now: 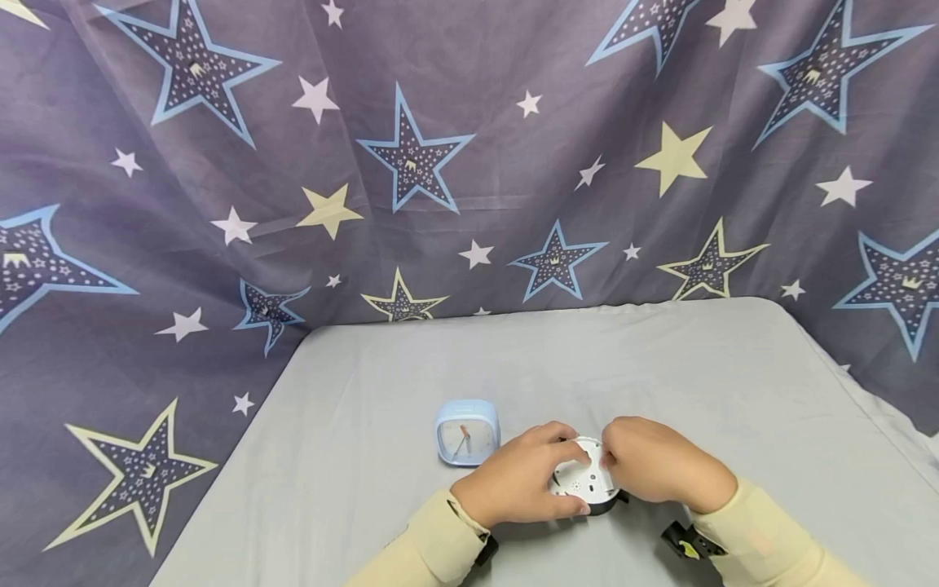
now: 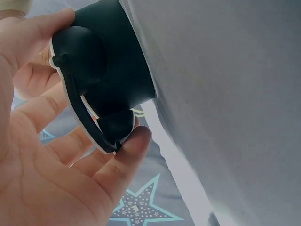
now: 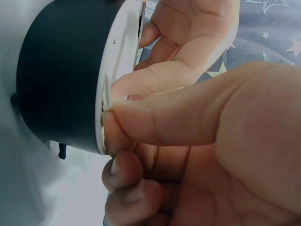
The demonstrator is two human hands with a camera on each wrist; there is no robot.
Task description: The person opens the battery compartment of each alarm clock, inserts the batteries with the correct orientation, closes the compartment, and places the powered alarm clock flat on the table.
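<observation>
A black twin-bell alarm clock [image 2: 122, 52] lies face down on the grey cloth, its white back [image 1: 575, 483] turned up. My left hand [image 1: 522, 477] grips it round the side, thumb on the near edge. The left wrist view shows the dark bells and handle beside the fingers of that hand. At the right edge of the back, my right hand [image 1: 663, 461] has its thumb and forefinger pinched together against the white rim. The fingertips hide the exact part between them. Short black feet [image 3: 62, 150] stick out from the casing.
A light blue square clock [image 1: 467, 432] stands upright just left of my left hand. Grey cloth covers the table [image 1: 367, 408]. A dark curtain with stars [image 1: 440, 244] hangs behind and at the sides. Each wrist wears a black strap-on device.
</observation>
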